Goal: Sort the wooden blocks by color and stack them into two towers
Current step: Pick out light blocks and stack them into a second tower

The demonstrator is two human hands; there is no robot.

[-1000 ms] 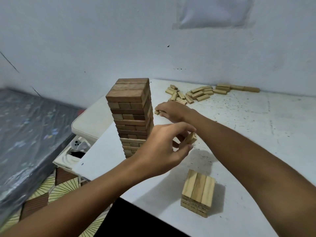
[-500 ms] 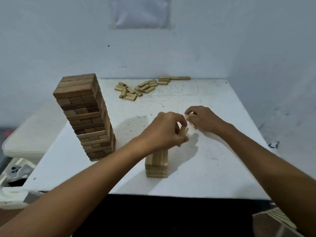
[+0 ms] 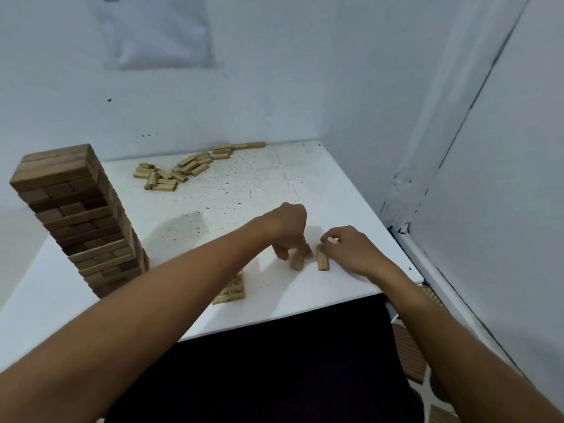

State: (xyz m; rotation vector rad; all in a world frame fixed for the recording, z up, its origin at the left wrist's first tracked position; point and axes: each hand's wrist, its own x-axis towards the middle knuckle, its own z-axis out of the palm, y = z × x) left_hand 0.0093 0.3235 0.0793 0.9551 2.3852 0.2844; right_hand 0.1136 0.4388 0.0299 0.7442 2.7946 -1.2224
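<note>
Dark-brown tower (image 3: 82, 221), pale tan blocks (image 3: 171, 175), white speckled table (image 3: 250, 190).

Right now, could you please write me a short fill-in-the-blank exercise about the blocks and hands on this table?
1. The tall tower of darker blocks stands on the ____ side of the white table.
2. The loose pile of light blocks lies near the ____ edge of the table.
3. The left hand and the right hand each touch a light ____ lying on the table.
4. The short light stack is partly hidden behind the left ____.

Missing words: left; far; block; forearm
</note>
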